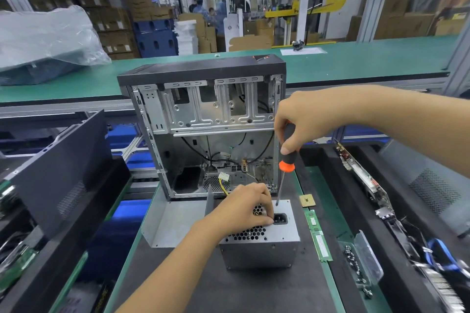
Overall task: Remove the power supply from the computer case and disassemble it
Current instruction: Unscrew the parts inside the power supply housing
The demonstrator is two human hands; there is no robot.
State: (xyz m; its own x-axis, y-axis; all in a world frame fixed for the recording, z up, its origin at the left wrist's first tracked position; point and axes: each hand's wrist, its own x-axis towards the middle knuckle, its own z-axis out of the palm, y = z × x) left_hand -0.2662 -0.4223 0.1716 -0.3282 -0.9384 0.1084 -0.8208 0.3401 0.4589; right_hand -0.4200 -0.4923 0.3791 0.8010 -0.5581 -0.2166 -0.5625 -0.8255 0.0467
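Observation:
The grey metal power supply (pixel 262 249) stands on the dark mat in front of the open computer case (pixel 203 119), its vented face and black socket turned up. My left hand (pixel 244 204) rests on top of it, fingers curled over the vent beside the socket. My right hand (pixel 302 119) grips the black and orange handle of a screwdriver (pixel 283 175) held upright. Its tip touches the far right corner of the power supply's top. Yellow and black wires run from the power supply back into the case.
A grey metal panel (pixel 173 221) lies left of the power supply. A CPU chip (pixel 307 201) and a green memory stick (pixel 318 235) lie to the right, beside a clear box of screws (pixel 361 262). A black side panel (pixel 63 168) leans at left; circuit boards fill a tray at right.

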